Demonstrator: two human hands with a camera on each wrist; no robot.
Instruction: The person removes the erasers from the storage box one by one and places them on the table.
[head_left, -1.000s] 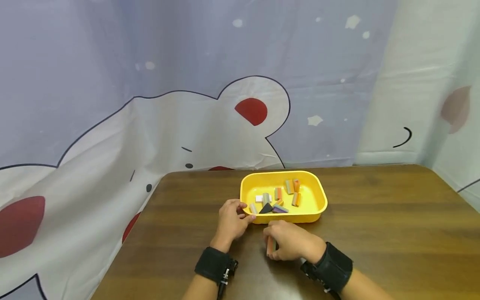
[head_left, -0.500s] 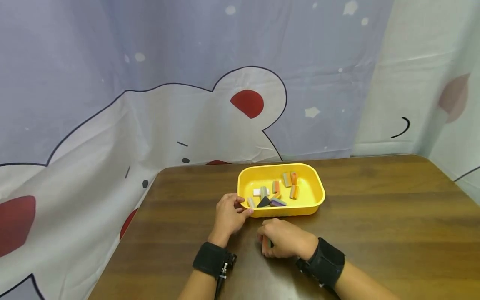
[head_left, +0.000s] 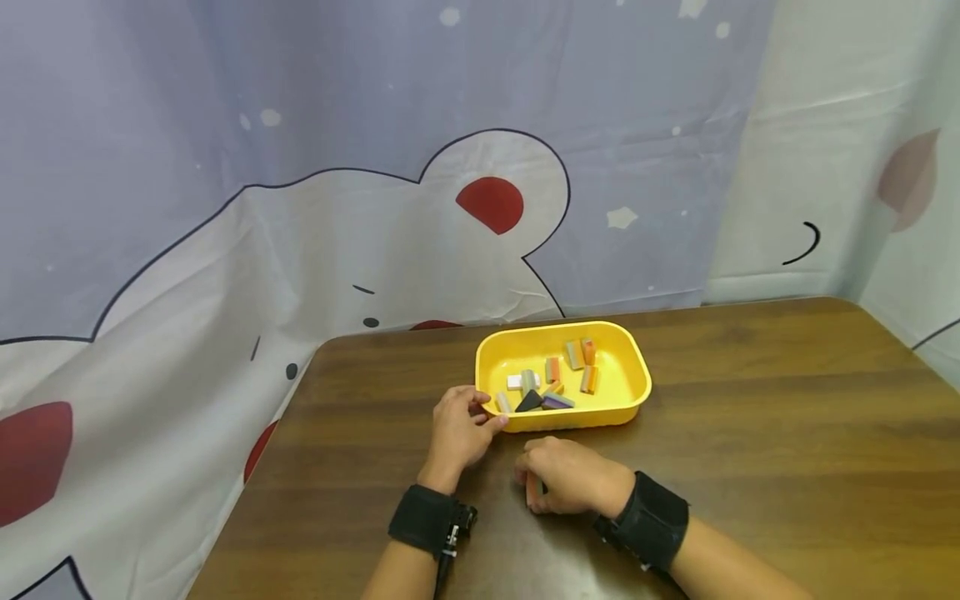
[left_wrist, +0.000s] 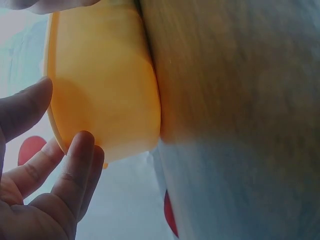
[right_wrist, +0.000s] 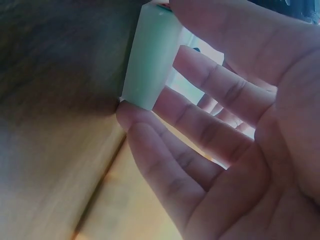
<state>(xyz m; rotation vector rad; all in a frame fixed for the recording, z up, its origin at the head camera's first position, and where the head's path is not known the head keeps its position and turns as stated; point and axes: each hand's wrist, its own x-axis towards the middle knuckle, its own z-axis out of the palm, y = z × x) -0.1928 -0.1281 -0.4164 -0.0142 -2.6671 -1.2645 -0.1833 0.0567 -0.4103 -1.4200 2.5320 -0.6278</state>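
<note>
My left hand (head_left: pixel 461 429) holds the near left corner of a yellow plastic tray (head_left: pixel 637 400). In the left wrist view its fingers (left_wrist: pixel 75 165) bend at the tray's rim and outer wall (left_wrist: pixel 110 85). Just in front of the tray, my right hand (head_left: pixel 577 475) pinches a small two-tone eraser (head_left: pixel 533 490), orange on one side and pale green on the other. The right wrist view shows the eraser's green face (right_wrist: pixel 152 57) standing at the table surface, thumb at its top end and fingers round its lower end.
Inside the tray lie several more small blocks, among them an orange-and-grey one (head_left: pixel 589 380), a black one (head_left: pixel 529 401) and a purple-and-grey one (head_left: pixel 557 402). The brown wooden table (head_left: pixel 750 433) reaches back to a printed curtain (head_left: pixel 337 250).
My right hand has shifted slightly left with the eraser and then stays nearly still. The left hand keeps its place at the tray corner. The head view has tilted a little.
</note>
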